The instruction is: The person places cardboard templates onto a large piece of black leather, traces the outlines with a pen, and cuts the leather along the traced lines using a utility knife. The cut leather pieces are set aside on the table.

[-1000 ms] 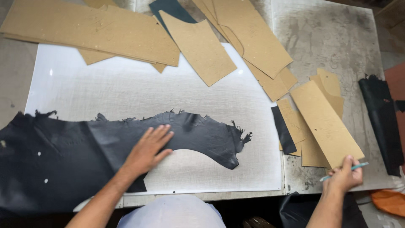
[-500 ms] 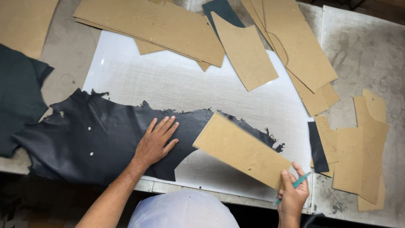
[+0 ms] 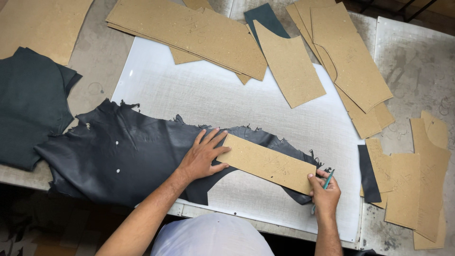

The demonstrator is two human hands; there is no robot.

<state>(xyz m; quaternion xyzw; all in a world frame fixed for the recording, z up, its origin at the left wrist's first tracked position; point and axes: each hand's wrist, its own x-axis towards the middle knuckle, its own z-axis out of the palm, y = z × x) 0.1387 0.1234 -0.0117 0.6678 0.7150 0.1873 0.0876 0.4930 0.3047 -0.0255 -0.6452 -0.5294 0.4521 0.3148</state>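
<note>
Two hands steady the template on the hide: left hand flat and released at its left end, right hand gripping a pen at its right end; light pressure could let it skew.

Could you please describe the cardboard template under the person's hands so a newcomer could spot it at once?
Start at the white cutting mat, then the dark leather hide across its near edge. The template is the long tan strip lying on that hide, between the left hand and right hand; every other cardboard piece lies off the leather.

Leather-cutting workshop: white cutting board on a stained worktable; dark hide across the board; cardboard patterns stacked around the board.
</note>
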